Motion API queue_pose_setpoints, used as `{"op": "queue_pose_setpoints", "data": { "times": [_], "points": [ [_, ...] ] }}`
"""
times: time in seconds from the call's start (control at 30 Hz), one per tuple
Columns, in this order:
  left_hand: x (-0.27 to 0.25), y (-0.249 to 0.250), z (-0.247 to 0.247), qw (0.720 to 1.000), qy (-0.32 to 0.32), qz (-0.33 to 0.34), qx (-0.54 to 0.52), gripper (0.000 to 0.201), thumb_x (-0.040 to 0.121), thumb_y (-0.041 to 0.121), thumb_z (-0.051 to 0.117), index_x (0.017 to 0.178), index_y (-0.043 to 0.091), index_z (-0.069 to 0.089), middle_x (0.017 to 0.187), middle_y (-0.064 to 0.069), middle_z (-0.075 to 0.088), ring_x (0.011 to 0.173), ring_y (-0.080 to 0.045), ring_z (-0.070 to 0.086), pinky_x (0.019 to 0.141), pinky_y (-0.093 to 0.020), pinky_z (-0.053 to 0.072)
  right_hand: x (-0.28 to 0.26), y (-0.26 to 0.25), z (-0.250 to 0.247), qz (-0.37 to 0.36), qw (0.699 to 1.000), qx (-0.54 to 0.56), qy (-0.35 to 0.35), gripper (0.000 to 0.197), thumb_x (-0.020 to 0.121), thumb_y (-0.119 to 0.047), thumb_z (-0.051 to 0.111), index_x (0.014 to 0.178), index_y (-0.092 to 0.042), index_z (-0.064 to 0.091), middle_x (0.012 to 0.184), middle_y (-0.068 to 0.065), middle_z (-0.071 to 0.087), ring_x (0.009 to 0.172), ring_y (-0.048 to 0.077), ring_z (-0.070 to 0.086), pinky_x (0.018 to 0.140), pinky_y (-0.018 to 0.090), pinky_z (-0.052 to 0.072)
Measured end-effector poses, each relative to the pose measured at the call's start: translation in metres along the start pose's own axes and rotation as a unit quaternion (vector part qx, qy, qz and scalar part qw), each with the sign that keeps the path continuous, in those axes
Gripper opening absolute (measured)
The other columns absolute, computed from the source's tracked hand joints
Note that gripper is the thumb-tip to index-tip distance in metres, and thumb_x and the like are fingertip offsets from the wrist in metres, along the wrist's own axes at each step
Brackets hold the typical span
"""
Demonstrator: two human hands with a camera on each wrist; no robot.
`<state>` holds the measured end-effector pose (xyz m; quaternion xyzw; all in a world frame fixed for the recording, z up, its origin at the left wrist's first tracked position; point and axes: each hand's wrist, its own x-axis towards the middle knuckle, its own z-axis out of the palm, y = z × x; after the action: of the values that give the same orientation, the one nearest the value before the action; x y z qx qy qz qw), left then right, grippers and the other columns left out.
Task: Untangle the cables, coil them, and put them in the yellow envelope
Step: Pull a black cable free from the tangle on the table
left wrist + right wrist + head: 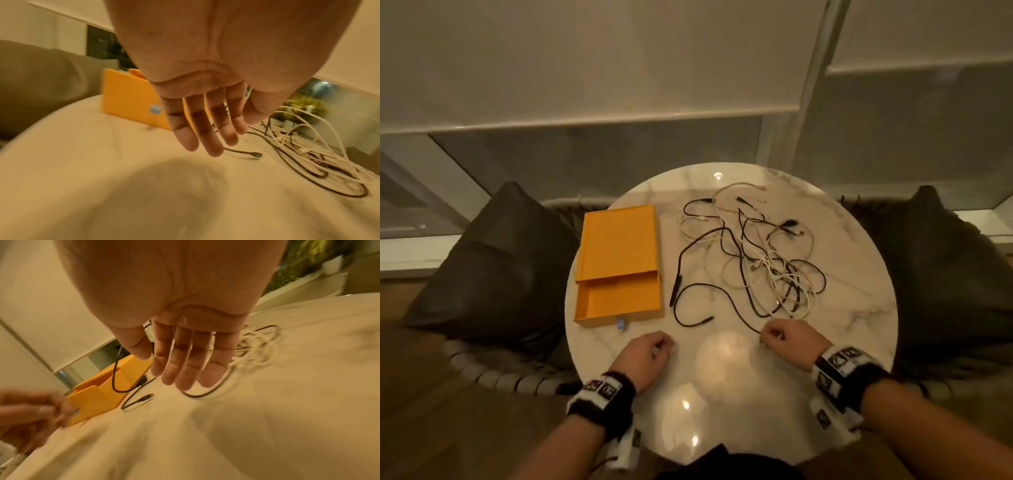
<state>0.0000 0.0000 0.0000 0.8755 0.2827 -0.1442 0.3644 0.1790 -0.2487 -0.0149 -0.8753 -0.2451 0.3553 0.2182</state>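
A tangle of black and white cables [763, 260] lies on the right half of a round marble table [726, 404]. One black cable's plug end [709, 319] trails toward me. The yellow envelope [619, 240], a flat box-like sleeve with its tray slid partly out, rests on the left half. My left hand [666, 346] hovers near the tray's front, fingers relaxed and holding nothing [207, 142]. My right hand [768, 334] hangs over the nearest black cable loop, at the near edge of the tangle. Its fingers [185, 378] are loose and grip nothing.
Dark cushions sit on the left [493, 260] and right [945, 260] of the table, on a woven bench. A small blue tab [620, 323] sticks out of the tray front. Bare marble lies between my hands and the near edge.
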Motion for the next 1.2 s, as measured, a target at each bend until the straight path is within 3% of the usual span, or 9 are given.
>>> {"op": "queue_pose_setpoints", "data": {
  "times": [0.27, 0.47, 0.63, 0.73, 0.87, 0.93, 1.03, 1.13, 1.2],
  "points": [
    [0.079, 0.026, -0.002, 0.985, -0.079, 0.094, 0.120, 0.036, 0.098, 0.027, 0.046, 0.133, 0.025, 0.053, 0.139, -0.001, 0.051, 0.124, -0.019, 0.050, 0.102, -0.030, 0.039, 0.075, -0.083, 0.054, -0.034, 0.988, -0.139, -0.059, 0.054, 0.094, -0.030, 0.055, 0.146, -0.030, 0.042, 0.144, 0.004, 0.046, 0.126, 0.026, 0.051, 0.106, 0.038, 0.042],
    [0.084, 0.024, -0.004, 0.971, -0.139, 0.118, 0.154, 0.046, 0.100, 0.028, 0.044, 0.145, 0.025, 0.039, 0.148, -0.003, 0.043, 0.134, -0.022, 0.042, 0.108, -0.033, 0.034, 0.086, -0.077, 0.076, 0.003, 0.987, -0.143, -0.069, 0.021, 0.094, -0.028, 0.058, 0.112, -0.018, 0.062, 0.113, 0.009, 0.058, 0.107, 0.029, 0.059, 0.091, 0.036, 0.048],
    [0.086, 0.025, -0.012, 0.974, -0.140, 0.163, 0.076, 0.033, 0.103, 0.032, 0.036, 0.113, 0.016, 0.063, 0.111, -0.003, 0.064, 0.103, -0.021, 0.059, 0.087, -0.030, 0.044, 0.054, -0.089, 0.036, -0.008, 0.983, 0.125, 0.132, 0.003, 0.090, -0.028, 0.066, 0.092, -0.025, 0.068, 0.081, -0.009, 0.066, 0.079, 0.012, 0.063, 0.080, 0.031, 0.053],
    [0.092, 0.035, -0.021, 0.976, -0.117, 0.185, 0.016, 0.032, 0.103, 0.030, 0.035, 0.096, 0.014, 0.062, 0.097, -0.002, 0.065, 0.089, -0.021, 0.061, 0.077, -0.031, 0.045, 0.034, -0.104, -0.008, -0.035, 0.925, 0.319, 0.204, 0.004, 0.094, -0.021, 0.065, 0.090, -0.021, 0.067, 0.079, -0.001, 0.071, 0.075, 0.017, 0.068, 0.074, 0.034, 0.056],
    [0.101, 0.065, -0.029, 0.971, -0.074, 0.218, -0.059, 0.032, 0.103, 0.031, 0.034, 0.092, 0.018, 0.061, 0.093, 0.003, 0.066, 0.080, -0.013, 0.064, 0.069, -0.028, 0.046, 0.013, -0.124, -0.061, -0.127, 0.733, 0.646, 0.169, 0.014, 0.104, -0.019, 0.046, 0.099, -0.010, 0.056, 0.115, 0.018, 0.071, 0.112, 0.032, 0.067, 0.096, 0.045, 0.054],
    [0.099, 0.086, -0.034, 0.966, -0.056, 0.240, -0.075, 0.032, 0.103, 0.031, 0.034, 0.093, 0.019, 0.062, 0.094, 0.005, 0.067, 0.080, -0.010, 0.064, 0.070, -0.028, 0.048, 0.003, -0.132, -0.081, -0.161, 0.681, 0.700, 0.144, 0.019, 0.104, -0.023, 0.042, 0.095, -0.011, 0.053, 0.090, 0.014, 0.069, 0.090, 0.030, 0.070, 0.093, 0.047, 0.054],
    [0.094, 0.115, -0.039, 0.957, -0.042, 0.279, -0.062, 0.031, 0.103, 0.029, 0.037, 0.095, 0.017, 0.064, 0.088, 0.010, 0.064, 0.079, -0.007, 0.062, 0.067, -0.022, 0.045, -0.014, -0.141, -0.105, -0.184, 0.734, 0.632, 0.166, 0.024, 0.106, -0.026, 0.038, 0.089, -0.015, 0.051, 0.060, -0.004, 0.040, 0.051, 0.013, 0.039, 0.062, 0.034, 0.044],
    [0.093, 0.131, -0.043, 0.955, -0.040, 0.292, -0.032, 0.027, 0.101, 0.031, 0.041, 0.097, 0.019, 0.065, 0.087, 0.011, 0.062, 0.079, -0.009, 0.062, 0.067, -0.021, 0.043, -0.033, -0.139, -0.133, -0.204, 0.828, 0.462, 0.246, 0.028, 0.107, -0.024, 0.035, 0.088, -0.017, 0.054, 0.055, -0.010, 0.037, 0.048, 0.009, 0.031, 0.050, 0.025, 0.031],
    [0.093, 0.132, -0.042, 0.958, -0.058, 0.280, 0.005, 0.026, 0.101, 0.032, 0.041, 0.098, 0.020, 0.063, 0.090, 0.008, 0.064, 0.083, -0.014, 0.063, 0.068, -0.021, 0.044, -0.049, -0.135, -0.155, -0.230, 0.833, 0.410, 0.292, 0.028, 0.107, -0.023, 0.036, 0.086, -0.019, 0.055, 0.056, -0.011, 0.039, 0.049, 0.009, 0.033, 0.049, 0.023, 0.032]
  ]
}}
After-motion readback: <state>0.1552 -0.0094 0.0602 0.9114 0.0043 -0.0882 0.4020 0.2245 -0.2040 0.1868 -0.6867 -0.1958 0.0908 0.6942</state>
